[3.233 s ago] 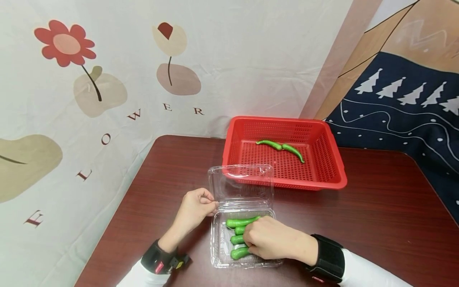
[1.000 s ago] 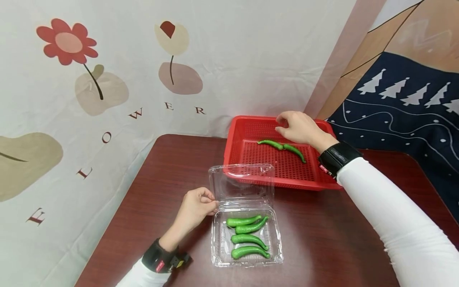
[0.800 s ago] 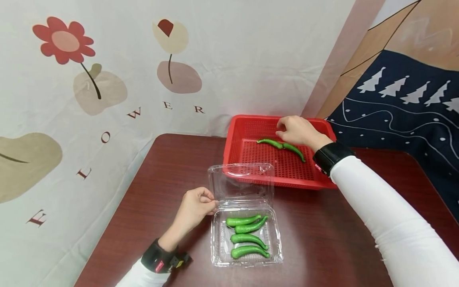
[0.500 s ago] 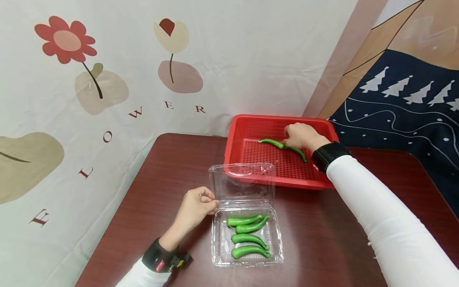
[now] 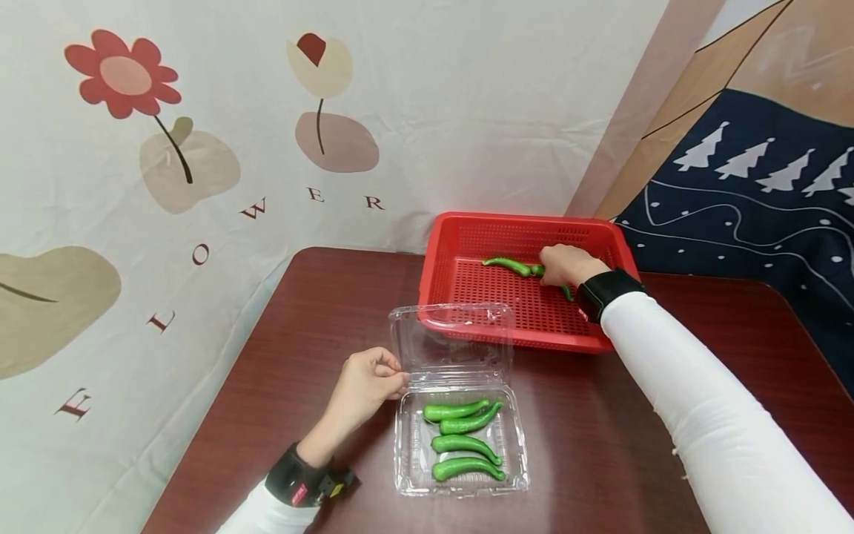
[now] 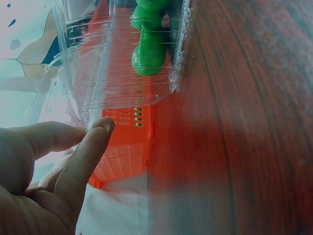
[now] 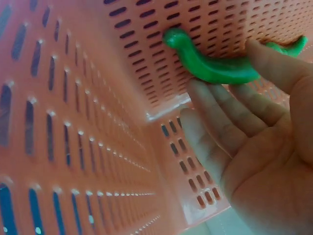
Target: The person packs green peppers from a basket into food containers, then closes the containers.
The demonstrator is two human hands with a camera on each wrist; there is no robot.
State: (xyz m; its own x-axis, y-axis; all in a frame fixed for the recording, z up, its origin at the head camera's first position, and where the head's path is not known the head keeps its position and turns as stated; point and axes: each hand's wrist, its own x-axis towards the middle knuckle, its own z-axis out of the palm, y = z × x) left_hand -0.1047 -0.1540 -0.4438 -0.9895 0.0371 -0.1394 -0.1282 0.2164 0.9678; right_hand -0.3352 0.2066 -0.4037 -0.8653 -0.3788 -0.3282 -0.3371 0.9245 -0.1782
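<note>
My left hand (image 5: pixel 363 382) pinches the hinge corner of a clear plastic clamshell container (image 5: pixel 400 475) between thumb and fingertips. Its lid (image 5: pixel 454 341) stands raised at the back, and several green chili peppers (image 5: pixel 467 465) lie side by side in the base. Down inside the red basket (image 5: pixel 440 259), my right hand (image 5: pixel 563 265) pinches a green chili pepper (image 7: pixel 215 71), thumb on one side and fingertips on the other; that pepper lies close to the basket floor. A second green chili pepper (image 5: pixel 507 265) lies end to end with it, to the left.
The basket stands behind the container on a dark reddish-brown table (image 5: pixel 300 311), overlapped by the raised lid. A printed white cloth (image 5: pixel 220 148) hangs along the back and left, and a dark blue tree-patterned cloth (image 5: pixel 754 215) at the right.
My right hand has left the container, moved up over the basket, then down onto the right-hand chili pepper. My left hand and the container have stayed put.
</note>
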